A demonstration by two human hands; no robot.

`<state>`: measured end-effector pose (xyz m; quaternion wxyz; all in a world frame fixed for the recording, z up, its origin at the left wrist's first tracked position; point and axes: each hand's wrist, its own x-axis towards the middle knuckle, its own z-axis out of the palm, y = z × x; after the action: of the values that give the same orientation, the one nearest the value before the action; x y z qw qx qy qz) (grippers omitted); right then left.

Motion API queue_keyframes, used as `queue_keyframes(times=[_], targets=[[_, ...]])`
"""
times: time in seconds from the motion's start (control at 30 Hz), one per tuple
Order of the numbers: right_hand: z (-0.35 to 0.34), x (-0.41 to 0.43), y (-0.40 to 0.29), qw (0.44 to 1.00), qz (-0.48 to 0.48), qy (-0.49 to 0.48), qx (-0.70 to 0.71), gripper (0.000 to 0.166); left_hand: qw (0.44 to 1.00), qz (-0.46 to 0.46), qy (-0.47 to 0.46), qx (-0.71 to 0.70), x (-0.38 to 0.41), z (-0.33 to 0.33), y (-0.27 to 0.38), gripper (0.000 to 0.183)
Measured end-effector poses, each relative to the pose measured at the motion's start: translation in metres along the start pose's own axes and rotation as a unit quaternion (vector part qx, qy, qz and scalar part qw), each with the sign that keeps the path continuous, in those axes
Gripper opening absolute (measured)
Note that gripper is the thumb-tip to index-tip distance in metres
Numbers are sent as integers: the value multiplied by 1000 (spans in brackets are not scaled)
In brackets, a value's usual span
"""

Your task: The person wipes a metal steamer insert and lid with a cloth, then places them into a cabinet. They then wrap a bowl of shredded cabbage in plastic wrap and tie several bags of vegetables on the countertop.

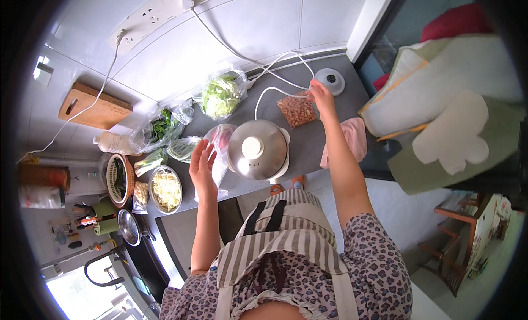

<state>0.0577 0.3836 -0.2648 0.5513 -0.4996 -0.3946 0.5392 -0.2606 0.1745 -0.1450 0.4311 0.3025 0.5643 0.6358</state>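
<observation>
An electric cooking pot [278, 167] with a domed metal lid [268, 149] and a cream knob stands on the grey countertop [243, 188]. White power cords [276, 88] run beyond it and meet at my right hand [322, 98], whose fingertips close on a cord. That hand is beside a bag of reddish peanuts [298, 110] and a round white lid with a black knob [331, 81]. To the pot's left, my left hand [203, 165] is raised with fingers apart and nothing in it. Near it are a clear plastic bag with something pink [220, 138] and bagged greens [184, 149].
Bagged lettuce [220, 98], a metal bowl of chopped pale food [166, 190], a colander [131, 180] and a plastic bottle [115, 143] stand at the left. Cutting boards [94, 107] lean on the wall. A pink cloth [352, 140] lies at the right. Above is a socket strip [152, 17].
</observation>
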Motion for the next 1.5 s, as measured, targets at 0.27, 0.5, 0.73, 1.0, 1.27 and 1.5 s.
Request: queue_keyframes(times=[0.27, 0.5, 0.73, 1.0, 1.27, 1.5], targets=[[36, 144, 29, 970, 73, 6, -230, 50, 993, 3, 98, 65, -18, 4, 29, 35], [29, 179, 43, 864, 4, 21, -502, 39, 985, -3, 158, 74, -24, -5, 26, 36], [42, 91, -73, 822, -155, 57, -544, 62, 987, 8, 150, 60, -26, -5, 26, 34], [14, -6, -182, 857, -242, 107, -442, 69, 990, 127, 42, 37, -11, 29, 59, 31], [-35, -104, -193, 938, -261, 84, -212, 60, 949, 152, -269, 67, -47, 84, 55, 19], [-51, -192, -187, 927, -274, 73, -245, 55, 888, 164, -385, 191, -113, 112, 15, 29]])
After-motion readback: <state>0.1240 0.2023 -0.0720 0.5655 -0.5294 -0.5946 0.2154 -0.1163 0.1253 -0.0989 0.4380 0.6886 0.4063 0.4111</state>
